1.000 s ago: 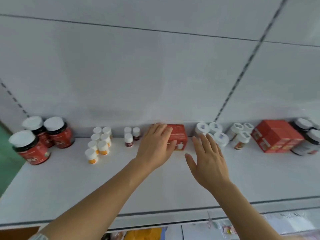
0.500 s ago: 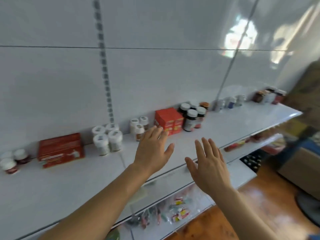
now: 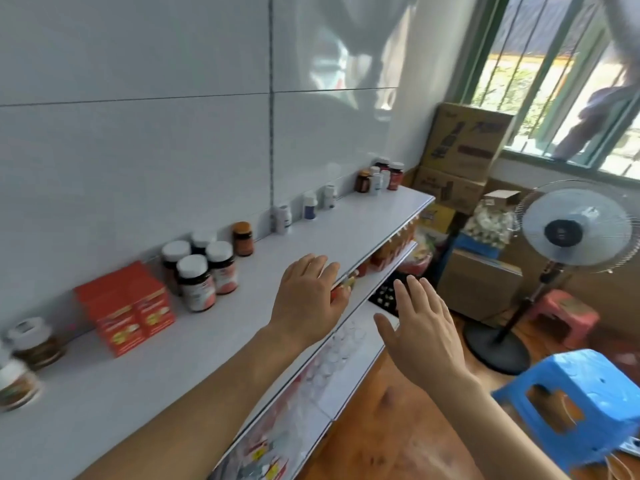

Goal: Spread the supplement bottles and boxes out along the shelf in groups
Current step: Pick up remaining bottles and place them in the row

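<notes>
Groups of supplements stand along the back of the white shelf (image 3: 332,233). A pair of red boxes (image 3: 126,306) sits beside several dark bottles with white caps (image 3: 199,271). One brown bottle (image 3: 243,238) stands alone, then three white bottles (image 3: 309,205), then a far cluster (image 3: 380,174) near the shelf's end. Two blurred jars (image 3: 24,362) are at the far left. My left hand (image 3: 310,299) hovers with relaxed fingers over the shelf's front edge and holds nothing. My right hand (image 3: 422,330) floats open in front of the shelf, empty.
Lower shelves (image 3: 349,358) hold more packaged goods. To the right stand a pedestal fan (image 3: 575,233), stacked cardboard boxes (image 3: 464,157), a pink stool (image 3: 562,317) and a blue stool (image 3: 571,407) on the wooden floor. A barred window (image 3: 568,71) is behind.
My view has swung far to the right along the shelf. My left hand has come off the red box and both hands now hover empty near the shelf's front edge.
</notes>
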Demonstrator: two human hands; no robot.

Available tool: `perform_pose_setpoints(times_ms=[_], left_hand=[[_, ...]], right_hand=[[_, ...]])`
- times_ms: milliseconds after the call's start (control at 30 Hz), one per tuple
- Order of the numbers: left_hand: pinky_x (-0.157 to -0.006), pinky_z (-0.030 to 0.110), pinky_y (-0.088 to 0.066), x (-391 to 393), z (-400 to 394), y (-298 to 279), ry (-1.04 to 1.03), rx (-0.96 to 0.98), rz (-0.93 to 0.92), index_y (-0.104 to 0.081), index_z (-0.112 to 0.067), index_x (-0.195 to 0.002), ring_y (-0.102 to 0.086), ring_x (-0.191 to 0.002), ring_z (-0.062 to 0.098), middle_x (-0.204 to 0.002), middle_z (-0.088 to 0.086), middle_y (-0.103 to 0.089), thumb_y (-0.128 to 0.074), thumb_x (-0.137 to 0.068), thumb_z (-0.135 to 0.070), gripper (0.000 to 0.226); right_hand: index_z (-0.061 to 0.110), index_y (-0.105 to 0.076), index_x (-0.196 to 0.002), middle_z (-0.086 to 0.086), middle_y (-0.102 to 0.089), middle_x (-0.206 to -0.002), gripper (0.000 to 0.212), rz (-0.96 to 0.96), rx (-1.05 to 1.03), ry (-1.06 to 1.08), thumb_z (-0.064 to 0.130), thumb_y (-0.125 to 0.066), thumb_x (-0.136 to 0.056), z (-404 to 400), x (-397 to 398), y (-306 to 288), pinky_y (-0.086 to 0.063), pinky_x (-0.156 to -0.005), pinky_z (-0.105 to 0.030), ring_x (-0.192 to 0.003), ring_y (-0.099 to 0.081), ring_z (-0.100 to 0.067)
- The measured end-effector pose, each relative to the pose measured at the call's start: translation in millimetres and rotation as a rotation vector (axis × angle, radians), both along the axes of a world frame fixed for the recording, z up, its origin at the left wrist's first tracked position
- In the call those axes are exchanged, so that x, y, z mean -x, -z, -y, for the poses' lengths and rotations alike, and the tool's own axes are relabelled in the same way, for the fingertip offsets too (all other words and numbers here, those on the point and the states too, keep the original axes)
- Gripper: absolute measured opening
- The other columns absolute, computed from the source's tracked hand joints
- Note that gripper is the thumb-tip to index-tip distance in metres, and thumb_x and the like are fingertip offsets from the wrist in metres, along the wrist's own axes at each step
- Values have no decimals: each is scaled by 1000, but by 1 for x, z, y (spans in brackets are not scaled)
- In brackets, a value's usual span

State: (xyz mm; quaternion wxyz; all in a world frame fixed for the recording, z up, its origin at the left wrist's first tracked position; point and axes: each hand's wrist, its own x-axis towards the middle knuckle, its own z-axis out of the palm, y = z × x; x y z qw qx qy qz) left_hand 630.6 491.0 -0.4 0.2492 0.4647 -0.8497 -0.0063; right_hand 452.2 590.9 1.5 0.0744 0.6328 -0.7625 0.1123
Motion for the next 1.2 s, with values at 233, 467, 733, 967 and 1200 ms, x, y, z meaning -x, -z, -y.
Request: perform_pose_setpoints(times_ms=[233, 467, 733, 967, 1200], left_hand=[[-114, 38, -32, 117, 103, -11, 98, -25, -44, -54, -16, -137, -43, -135, 24, -142, 6, -54, -43, -97, -49, 53], [-113, 39, -35, 212, 191, -4, 122, -45, 2, -53, -14, -137, -45, -134, 23, -141, 6, -55, -39, -97, -50, 56], [-114, 38, -31, 323, 291, 13, 7, -68, 43, -49, -15, -141, -41, -137, 22, -145, 6, -51, -43, -99, -47, 54], [-111, 40, -34, 376, 372, 19, -138, -64, 48, -53, -12, -137, -45, -132, 26, -139, 8, -55, -43, -97, -46, 53], [-109, 43, -37, 407, 470, 41, -279, -50, 29, -56, -11, -134, -46, -131, 28, -138, 9, -55, -49, -97, -43, 50]], right_hand=[[14, -29, -154, -8, -27, -161, 84, -25, 8, 87, 65, -9, -91, 81, 101, -9, -16, -123, -41, -151, -15, -27], [13, -30, -153, -8, -28, -160, 77, -3, 9, 96, 61, -19, -94, 159, 191, -5, -11, -122, -39, -151, -15, -27], [17, -25, -154, -7, -26, -161, 68, 32, -25, -15, 57, -32, -99, 275, 319, 14, -17, -123, -44, -151, -12, -28], [20, -24, -154, -3, -23, -162, 66, 43, -61, -166, 57, -31, -100, 384, 389, 13, -14, -123, -42, -152, -9, -25], [21, -13, -157, -3, -10, -165, 69, 51, -119, -289, 58, -29, -100, 513, 421, 24, -6, -122, -39, -153, 0, -25]])
